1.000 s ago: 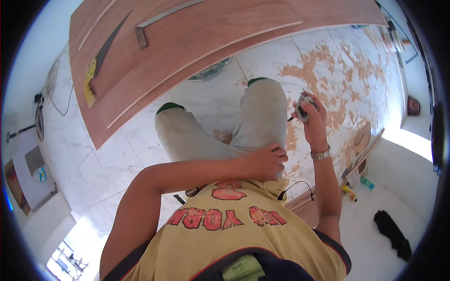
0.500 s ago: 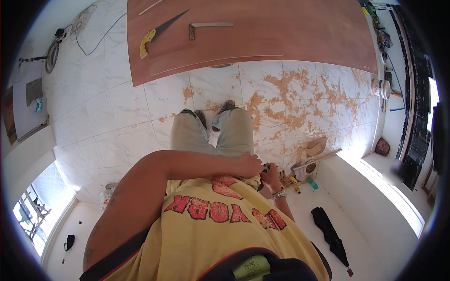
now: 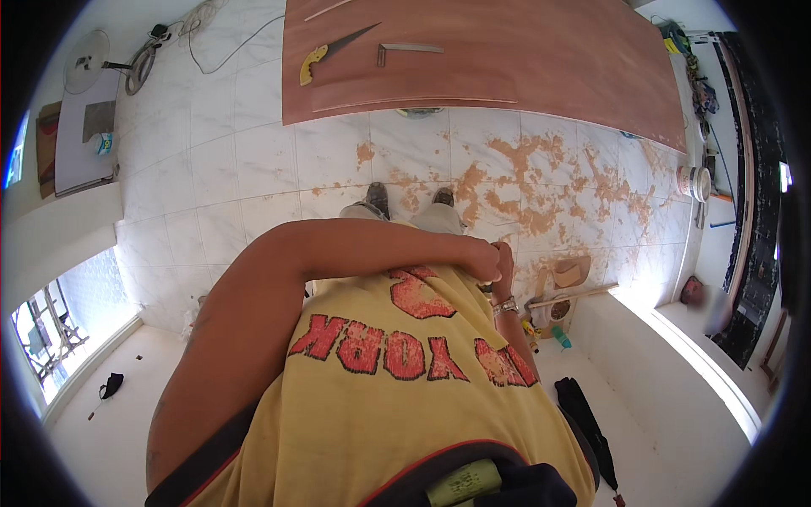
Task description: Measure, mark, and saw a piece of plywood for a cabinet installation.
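My left hand [image 3: 483, 264] is closed at the right side of my waist, against my yellow shirt [image 3: 380, 397]; what its fingers hold is hidden. My right hand [image 3: 503, 258] is beside it, closed and partly behind it, with a watch on the wrist; what it holds cannot be made out. My legs and dark shoes show beyond my forearm. A reddish-brown board [image 3: 473, 76] lies ahead, with a yellow-handled handsaw [image 3: 312, 64] and a metal square [image 3: 410, 48] on it.
Tiled floor [image 3: 245, 160] has tan stains. A bucket [image 3: 693, 182] stands at right. Cables and a metal stand [image 3: 114, 66] are at far left. Cardboard [image 3: 570, 272], a stick, bottles and a black item [image 3: 583, 422] lie by the right wall; a window opening [image 3: 63, 321] is at lower left.
My body has risen upright, so the board looks farther off. My right hand has come from out front, holding a tape measure, to my waist beside my left hand; that tool is now hidden.
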`<state>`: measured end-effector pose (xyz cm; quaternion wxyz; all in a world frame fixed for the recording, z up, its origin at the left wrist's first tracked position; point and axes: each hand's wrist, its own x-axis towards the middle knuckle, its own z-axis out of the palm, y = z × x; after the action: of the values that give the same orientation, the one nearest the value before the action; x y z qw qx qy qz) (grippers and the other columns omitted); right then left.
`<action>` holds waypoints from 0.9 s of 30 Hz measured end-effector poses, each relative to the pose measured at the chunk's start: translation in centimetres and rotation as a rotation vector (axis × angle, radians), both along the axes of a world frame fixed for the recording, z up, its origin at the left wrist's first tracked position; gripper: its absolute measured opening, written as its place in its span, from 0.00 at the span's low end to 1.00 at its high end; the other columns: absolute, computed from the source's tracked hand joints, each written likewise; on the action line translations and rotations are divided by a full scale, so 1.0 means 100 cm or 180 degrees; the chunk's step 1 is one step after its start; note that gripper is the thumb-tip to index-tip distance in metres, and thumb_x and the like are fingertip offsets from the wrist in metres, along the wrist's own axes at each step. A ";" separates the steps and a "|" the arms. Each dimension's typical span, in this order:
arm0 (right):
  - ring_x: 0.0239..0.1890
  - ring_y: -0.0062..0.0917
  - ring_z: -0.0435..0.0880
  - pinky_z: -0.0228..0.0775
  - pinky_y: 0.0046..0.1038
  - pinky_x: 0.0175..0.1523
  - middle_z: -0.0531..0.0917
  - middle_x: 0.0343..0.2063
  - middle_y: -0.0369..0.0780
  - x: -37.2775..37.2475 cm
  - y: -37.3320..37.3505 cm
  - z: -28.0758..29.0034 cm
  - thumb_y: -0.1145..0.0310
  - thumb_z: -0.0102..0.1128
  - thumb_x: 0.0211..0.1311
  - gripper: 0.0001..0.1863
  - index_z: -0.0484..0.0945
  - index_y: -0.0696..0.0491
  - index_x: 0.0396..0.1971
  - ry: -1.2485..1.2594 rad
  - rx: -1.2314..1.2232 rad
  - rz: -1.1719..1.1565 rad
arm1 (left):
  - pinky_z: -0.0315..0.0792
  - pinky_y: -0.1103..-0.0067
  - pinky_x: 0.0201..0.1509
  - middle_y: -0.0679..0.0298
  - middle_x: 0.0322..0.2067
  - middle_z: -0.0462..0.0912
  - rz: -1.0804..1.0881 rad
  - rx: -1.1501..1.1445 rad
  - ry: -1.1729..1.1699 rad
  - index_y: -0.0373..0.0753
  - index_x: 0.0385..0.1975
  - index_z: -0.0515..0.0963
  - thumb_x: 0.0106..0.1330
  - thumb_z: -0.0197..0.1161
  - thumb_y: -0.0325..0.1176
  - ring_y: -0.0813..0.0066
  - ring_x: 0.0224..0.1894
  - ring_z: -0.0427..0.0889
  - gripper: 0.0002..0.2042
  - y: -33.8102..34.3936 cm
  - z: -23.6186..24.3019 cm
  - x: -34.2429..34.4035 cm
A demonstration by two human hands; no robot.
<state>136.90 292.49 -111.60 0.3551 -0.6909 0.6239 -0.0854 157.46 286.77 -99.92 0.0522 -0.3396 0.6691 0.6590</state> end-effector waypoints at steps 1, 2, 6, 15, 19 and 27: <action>0.50 0.42 0.81 0.75 0.37 0.52 0.80 0.46 0.47 0.005 -0.011 -0.002 0.65 0.66 0.62 0.19 0.74 0.57 0.49 -0.0046 -0.0017 0.0051 | 0.79 0.62 0.49 0.50 0.40 0.88 0.0061 -0.0413 -0.0644 0.36 0.41 0.87 0.62 0.61 0.45 0.52 0.47 0.87 0.19 -0.003 -0.012 -0.006; 0.51 0.44 0.80 0.75 0.39 0.52 0.79 0.48 0.48 0.008 -0.020 0.000 0.65 0.65 0.62 0.19 0.74 0.56 0.49 0.0020 -0.0049 0.0068 | 0.79 0.62 0.49 0.50 0.40 0.88 0.0088 -0.0430 -0.0683 0.36 0.41 0.87 0.62 0.61 0.45 0.52 0.47 0.87 0.19 -0.010 -0.012 -0.011; 0.53 0.47 0.79 0.75 0.44 0.51 0.78 0.49 0.48 0.011 -0.044 0.011 0.67 0.72 0.53 0.25 0.73 0.54 0.49 0.0236 -0.0081 0.0194 | 0.80 0.65 0.51 0.55 0.45 0.88 -0.0193 -0.0805 -0.1582 0.41 0.46 0.86 0.55 0.68 0.44 0.58 0.50 0.87 0.21 -0.038 -0.033 -0.025; 0.51 0.48 0.79 0.76 0.46 0.50 0.78 0.47 0.48 -0.023 -0.081 0.011 0.61 0.80 0.43 0.31 0.73 0.54 0.46 0.0273 0.0095 0.0051 | 0.82 0.66 0.48 0.58 0.47 0.88 -0.0352 -0.0850 -0.2216 0.43 0.46 0.87 0.52 0.73 0.42 0.58 0.48 0.88 0.21 -0.072 -0.059 -0.084; 0.47 0.49 0.81 0.76 0.46 0.48 0.80 0.45 0.49 -0.037 -0.076 -0.016 0.57 0.81 0.42 0.33 0.73 0.55 0.45 -0.0044 -0.0276 -0.0168 | 0.83 0.64 0.45 0.55 0.43 0.89 0.0178 -0.1155 -0.1843 0.39 0.42 0.87 0.51 0.74 0.40 0.56 0.46 0.89 0.19 -0.068 -0.086 -0.085; 0.48 0.49 0.81 0.76 0.45 0.50 0.80 0.44 0.51 -0.069 -0.103 -0.005 0.56 0.82 0.40 0.33 0.74 0.57 0.43 0.0121 0.0421 0.0542 | 0.81 0.61 0.50 0.53 0.48 0.87 0.0221 -0.0595 -0.1914 0.41 0.47 0.86 0.57 0.71 0.49 0.55 0.51 0.87 0.22 -0.062 -0.088 -0.086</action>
<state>129.95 282.19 -112.13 0.3939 -0.7180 0.5739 -0.0004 148.83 280.53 -108.72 0.1938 -0.5452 0.6693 0.4661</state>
